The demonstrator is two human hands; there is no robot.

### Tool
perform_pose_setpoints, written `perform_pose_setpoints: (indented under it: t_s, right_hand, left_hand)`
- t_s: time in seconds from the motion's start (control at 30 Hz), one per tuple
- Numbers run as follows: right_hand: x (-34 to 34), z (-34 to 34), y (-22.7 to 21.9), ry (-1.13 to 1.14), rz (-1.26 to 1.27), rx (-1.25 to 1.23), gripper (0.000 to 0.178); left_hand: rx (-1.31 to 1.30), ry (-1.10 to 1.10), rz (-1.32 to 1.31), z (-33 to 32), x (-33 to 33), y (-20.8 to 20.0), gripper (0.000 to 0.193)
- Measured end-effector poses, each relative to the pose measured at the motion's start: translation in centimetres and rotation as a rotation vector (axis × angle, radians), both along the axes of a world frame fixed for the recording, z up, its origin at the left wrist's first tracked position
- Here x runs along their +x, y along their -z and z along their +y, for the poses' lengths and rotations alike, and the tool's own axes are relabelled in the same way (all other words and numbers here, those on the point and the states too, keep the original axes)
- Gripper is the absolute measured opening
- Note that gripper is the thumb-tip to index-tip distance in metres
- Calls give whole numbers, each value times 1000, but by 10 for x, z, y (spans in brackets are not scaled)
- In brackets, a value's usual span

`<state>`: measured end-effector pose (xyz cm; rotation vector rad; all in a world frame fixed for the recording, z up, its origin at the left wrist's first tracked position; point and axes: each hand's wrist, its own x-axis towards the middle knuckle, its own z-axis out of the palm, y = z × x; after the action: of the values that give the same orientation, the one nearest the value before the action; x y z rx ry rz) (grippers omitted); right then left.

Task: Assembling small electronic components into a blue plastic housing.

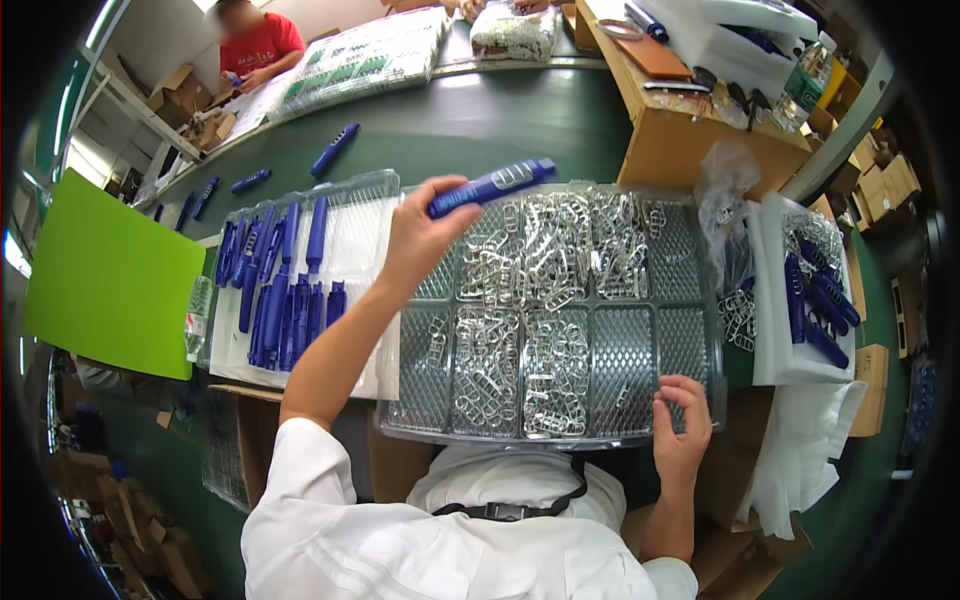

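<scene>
Beyond the white shirt [420,550], the left hand [425,228] pinches a blue casing [492,187] by its left end, length slanting far right above the tray [676,270], well apart from the right hand [683,425], fingers curled, contents unclear.

The left forearm [345,335] reaches forward and slants to the right, bare from the elbow on. At its end the left hand [425,222] is raised well ahead of the chest, thumb and fingers closed in a grip. The right forearm [673,515] is bare too and points forward, beside the trunk. The right hand [684,430] is nearer the body — relaxed, its fingers loosely curled toward the thumb.
</scene>
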<state>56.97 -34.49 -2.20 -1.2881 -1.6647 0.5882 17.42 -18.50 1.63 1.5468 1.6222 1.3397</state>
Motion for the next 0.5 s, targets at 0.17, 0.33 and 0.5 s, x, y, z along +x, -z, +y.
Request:
perform_pose_setpoints:
  t_s: [0.17, 0.33, 0.5]
  right_hand:
    - [-4, 0, -15, 0, -27, 27, 19]
    - [-11, 5, -24, -25, -71, 19, 23]
    - [-15, 35, -35, 8, -275, 49, 35]
  left_hand:
    - [116, -318, 195, 137, -81, 38, 56]
    - [186, -547, 576, 182, -171, 74, 71]
    - [409, -281, 556, 88, -162, 13, 56]
